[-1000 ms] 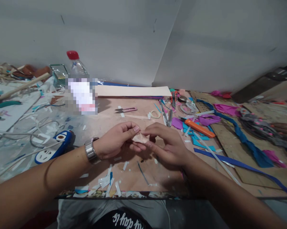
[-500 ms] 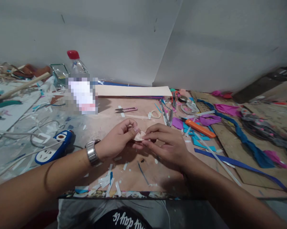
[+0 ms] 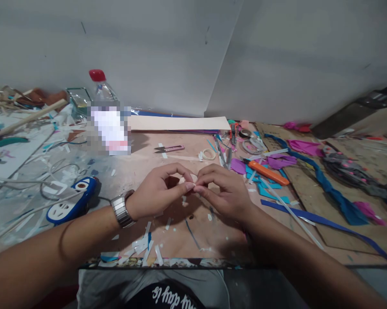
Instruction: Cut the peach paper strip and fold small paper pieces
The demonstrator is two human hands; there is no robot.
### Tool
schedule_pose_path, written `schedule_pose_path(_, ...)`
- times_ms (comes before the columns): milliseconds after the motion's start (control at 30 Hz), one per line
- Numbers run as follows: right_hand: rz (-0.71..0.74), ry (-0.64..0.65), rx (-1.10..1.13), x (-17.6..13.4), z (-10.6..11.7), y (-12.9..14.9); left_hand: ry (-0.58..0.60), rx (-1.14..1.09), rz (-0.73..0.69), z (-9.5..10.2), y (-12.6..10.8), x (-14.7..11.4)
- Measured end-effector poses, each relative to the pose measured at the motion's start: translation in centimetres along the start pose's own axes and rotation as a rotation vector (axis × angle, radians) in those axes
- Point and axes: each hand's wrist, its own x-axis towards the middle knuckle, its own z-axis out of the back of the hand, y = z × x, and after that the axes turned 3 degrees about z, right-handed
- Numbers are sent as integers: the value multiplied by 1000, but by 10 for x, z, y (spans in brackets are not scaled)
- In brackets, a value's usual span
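Note:
My left hand (image 3: 163,189), with a metal watch (image 3: 122,209) on its wrist, pinches a small pale cream piece (image 3: 194,177) between thumb and forefinger. From the other side, my right hand (image 3: 227,191) has its thumb and fingertips closed on the same piece. The fingertips of both hands meet over the table's middle. Most of the piece is covered by fingers; whether it is paper or cloth I cannot tell. Beyond the hands lie small thread snips (image 3: 169,149) and a roll of narrow tape (image 3: 209,154).
An orange utility knife (image 3: 268,172) lies on blue and purple scraps at right. At left are a blue-and-white power strip (image 3: 74,201) with cables and a red-capped bottle (image 3: 97,76). A long cream strip (image 3: 179,123) lies by the wall. White paper bits (image 3: 143,244) litter the near edge.
Both hands have shifted their grip; the thumbs now meet at the tips. Less of the pale piece shows than before. The left hand has turned slightly.

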Motion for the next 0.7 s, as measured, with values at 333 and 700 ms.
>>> schedule_pose_path(333,-97,-36,79,0,-1,-2,5,-9,20,0,-5,-1)
schedule_pose_path(700,-156,-100,252,0,-1,1,-21,173,-234,4,-1,1)
